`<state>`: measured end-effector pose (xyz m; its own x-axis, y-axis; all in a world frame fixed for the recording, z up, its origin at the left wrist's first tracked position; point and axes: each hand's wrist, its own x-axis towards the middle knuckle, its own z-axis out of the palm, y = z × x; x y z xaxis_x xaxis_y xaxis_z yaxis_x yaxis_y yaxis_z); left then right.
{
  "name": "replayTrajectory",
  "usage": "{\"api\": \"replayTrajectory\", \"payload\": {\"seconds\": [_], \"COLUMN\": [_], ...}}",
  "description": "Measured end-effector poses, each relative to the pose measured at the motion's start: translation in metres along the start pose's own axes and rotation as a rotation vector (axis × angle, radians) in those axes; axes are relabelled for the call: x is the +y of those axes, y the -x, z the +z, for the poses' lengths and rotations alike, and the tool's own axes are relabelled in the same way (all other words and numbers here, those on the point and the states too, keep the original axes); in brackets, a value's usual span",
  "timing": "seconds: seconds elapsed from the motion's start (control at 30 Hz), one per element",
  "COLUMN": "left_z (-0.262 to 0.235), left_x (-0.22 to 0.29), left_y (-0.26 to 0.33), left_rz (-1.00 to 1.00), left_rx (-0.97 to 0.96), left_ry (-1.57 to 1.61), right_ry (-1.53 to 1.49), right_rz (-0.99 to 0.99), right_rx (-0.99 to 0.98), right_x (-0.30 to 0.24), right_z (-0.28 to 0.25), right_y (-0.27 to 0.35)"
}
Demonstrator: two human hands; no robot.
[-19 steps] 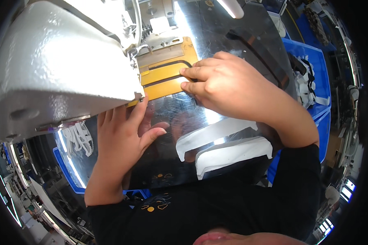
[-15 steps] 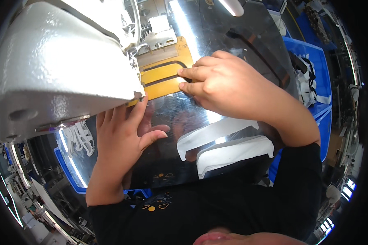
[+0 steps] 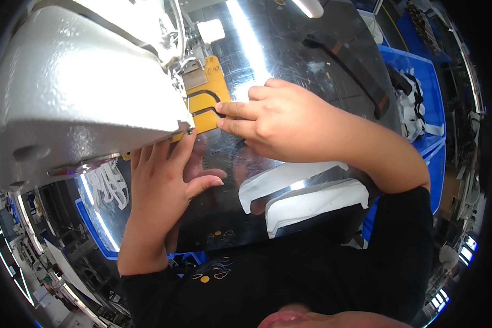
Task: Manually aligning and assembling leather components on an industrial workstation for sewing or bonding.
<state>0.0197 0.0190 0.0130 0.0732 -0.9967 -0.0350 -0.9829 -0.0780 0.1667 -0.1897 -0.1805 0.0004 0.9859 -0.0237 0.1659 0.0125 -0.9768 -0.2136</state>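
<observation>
A flat yellow template plate (image 3: 217, 82) with curved dark slots lies under the head of a white sewing machine (image 3: 87, 93). My right hand (image 3: 281, 117) has two fingertips pressed on the plate's right edge, by the bend of the slots, with its other fingers curled. Beside the machine head, my left hand (image 3: 167, 169) lies flat with fingers stretched and thumb apart. Its fingertips reach the plate's near edge, partly hidden under the machine. Whether the slots hold any material, I cannot tell.
White curved fabric pieces (image 3: 317, 205) lie near me on the shiny table. A dark strip (image 3: 350, 76) rests at the far right. White cut strips (image 3: 106, 183) sit left of my left hand. A blue bin (image 3: 434, 98) with black and white pieces stands right.
The yellow plate has slid left, further under the machine head, and my right hand has moved left with it. My left hand has stayed nearly in place.
</observation>
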Motion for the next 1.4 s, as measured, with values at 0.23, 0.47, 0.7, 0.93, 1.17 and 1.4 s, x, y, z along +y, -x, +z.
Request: {"api": "replayTrajectory", "payload": {"seconds": [0.23,0.47,0.7,0.93,1.17,1.4], "left_z": [-0.004,0.004,0.006,0.000,-0.003,-0.009], "left_x": [0.000,-0.011,-0.011,-0.014,-0.017,-0.014], "left_y": [0.000,-0.001,-0.001,-0.002,-0.001,0.002], "left_rz": [-0.044,-0.069,-0.049,-0.040,-0.062,-0.062], "left_rx": [-0.028,-0.002,0.073,0.022,-0.032,-0.061], "left_ry": [0.043,0.055,0.011,0.050,0.065,0.024], "right_ry": [-0.019,-0.051,-0.073,-0.095,-0.108,-0.107], "right_rz": [-0.085,-0.079,-0.062,-0.059,-0.054,-0.048], "right_rx": [-0.041,-0.028,-0.020,-0.026,-0.042,-0.074], "right_x": [-0.004,0.000,0.003,0.003,0.002,0.000], "right_z": [0.004,0.007,0.010,0.009,0.008,0.004], "right_y": [-0.002,-0.005,-0.005,-0.004,-0.005,-0.006]}}
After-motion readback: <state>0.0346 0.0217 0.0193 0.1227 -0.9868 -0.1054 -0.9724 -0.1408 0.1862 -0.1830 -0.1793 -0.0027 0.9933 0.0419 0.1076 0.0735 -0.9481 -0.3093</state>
